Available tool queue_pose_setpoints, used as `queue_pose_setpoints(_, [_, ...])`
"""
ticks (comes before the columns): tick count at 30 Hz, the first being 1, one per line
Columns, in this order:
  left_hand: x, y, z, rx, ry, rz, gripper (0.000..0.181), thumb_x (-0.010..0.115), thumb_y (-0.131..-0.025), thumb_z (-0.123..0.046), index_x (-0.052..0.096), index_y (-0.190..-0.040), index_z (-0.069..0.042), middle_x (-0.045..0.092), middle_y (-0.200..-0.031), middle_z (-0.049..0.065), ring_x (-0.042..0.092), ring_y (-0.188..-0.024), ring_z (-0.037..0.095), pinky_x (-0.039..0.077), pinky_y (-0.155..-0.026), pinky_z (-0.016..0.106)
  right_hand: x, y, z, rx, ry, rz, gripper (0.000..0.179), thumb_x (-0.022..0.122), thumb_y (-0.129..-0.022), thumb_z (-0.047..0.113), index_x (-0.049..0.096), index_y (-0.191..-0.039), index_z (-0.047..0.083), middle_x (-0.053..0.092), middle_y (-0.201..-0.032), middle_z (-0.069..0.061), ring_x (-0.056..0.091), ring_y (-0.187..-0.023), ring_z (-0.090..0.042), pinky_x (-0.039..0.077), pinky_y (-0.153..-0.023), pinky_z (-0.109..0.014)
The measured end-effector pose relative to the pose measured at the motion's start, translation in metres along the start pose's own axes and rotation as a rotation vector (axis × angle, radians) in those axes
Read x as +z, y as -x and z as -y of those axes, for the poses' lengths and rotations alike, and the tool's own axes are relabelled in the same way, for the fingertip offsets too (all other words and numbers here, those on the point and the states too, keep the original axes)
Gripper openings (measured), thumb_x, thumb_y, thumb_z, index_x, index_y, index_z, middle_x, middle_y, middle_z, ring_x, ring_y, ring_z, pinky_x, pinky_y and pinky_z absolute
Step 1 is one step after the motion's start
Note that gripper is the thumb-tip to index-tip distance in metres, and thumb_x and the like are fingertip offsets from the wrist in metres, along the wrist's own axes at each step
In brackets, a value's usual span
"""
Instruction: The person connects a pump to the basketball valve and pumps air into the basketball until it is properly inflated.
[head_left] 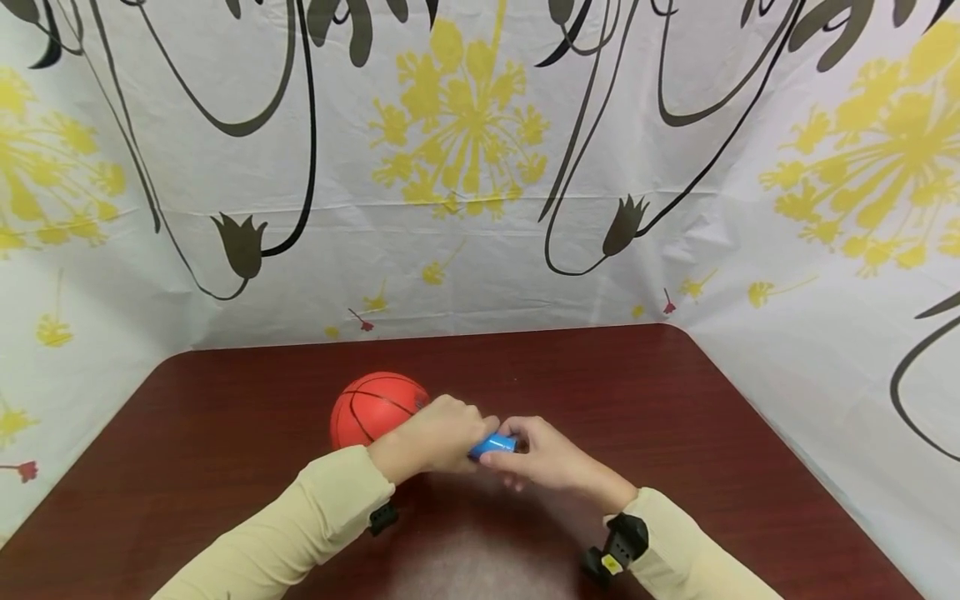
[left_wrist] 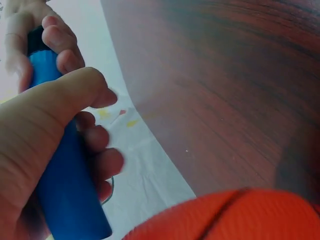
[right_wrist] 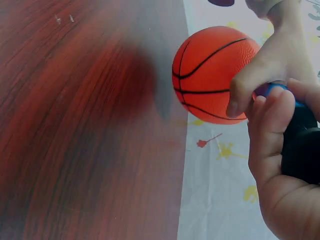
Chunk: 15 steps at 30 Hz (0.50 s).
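My left hand (head_left: 442, 437) is wrapped round a blue tube (left_wrist: 70, 180), its thumb lying across the barrel. One end of the tube is black (right_wrist: 300, 150), and my right hand (head_left: 543, 454) grips it there, fingers and thumb round the black part and the blue edge. In the head view only a short blue stretch shows between the hands; the rest is hidden behind the left fist. Close beside the left hand sits a red-orange toy basketball (head_left: 375, 408) with black lines, partly covered by that hand in the head view.
A dark reddish-brown table (head_left: 562, 375) with rounded corners lies under the hands. White fabric (head_left: 465, 275) printed with yellow and grey plants hangs behind it and along both sides. Dark devices are strapped at both wrists.
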<state>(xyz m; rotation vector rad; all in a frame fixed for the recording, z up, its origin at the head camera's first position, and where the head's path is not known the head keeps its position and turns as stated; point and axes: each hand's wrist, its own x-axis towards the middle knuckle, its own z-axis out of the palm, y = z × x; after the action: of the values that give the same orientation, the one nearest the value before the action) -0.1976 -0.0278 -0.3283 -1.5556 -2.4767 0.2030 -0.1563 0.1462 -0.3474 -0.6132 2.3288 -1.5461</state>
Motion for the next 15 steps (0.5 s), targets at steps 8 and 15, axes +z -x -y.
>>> queue_pose_setpoints(8, [-0.003, 0.008, 0.005, -0.069, 0.084, -0.118, 0.060, 0.073, -0.067, -0.039, 0.047, -0.116, -0.014, 0.055, -0.095, 0.001, 0.054, -0.083, 0.013, 0.047, -0.074, 0.028, -0.005, 0.001, -0.004, -0.024, 0.031, -0.073, 0.025, 0.063, -0.082, 0.017, 0.051, -0.090, -0.003, 0.056, -0.064, -0.007, 0.055, -0.051, -0.021, 0.048, -0.051, -0.046])
queue_pose_setpoints(15, [0.001, 0.038, 0.028, -0.363, 0.144, -0.383, 0.090, 0.074, -0.057, -0.053, 0.038, -0.131, -0.016, 0.043, -0.123, 0.012, 0.035, -0.116, 0.032, 0.032, -0.092, 0.048, -0.014, 0.006, -0.008, -0.014, 0.070, -0.135, 0.030, 0.065, -0.080, 0.020, 0.052, -0.093, -0.004, 0.056, -0.067, -0.007, 0.055, -0.052, -0.015, 0.050, -0.052, -0.039])
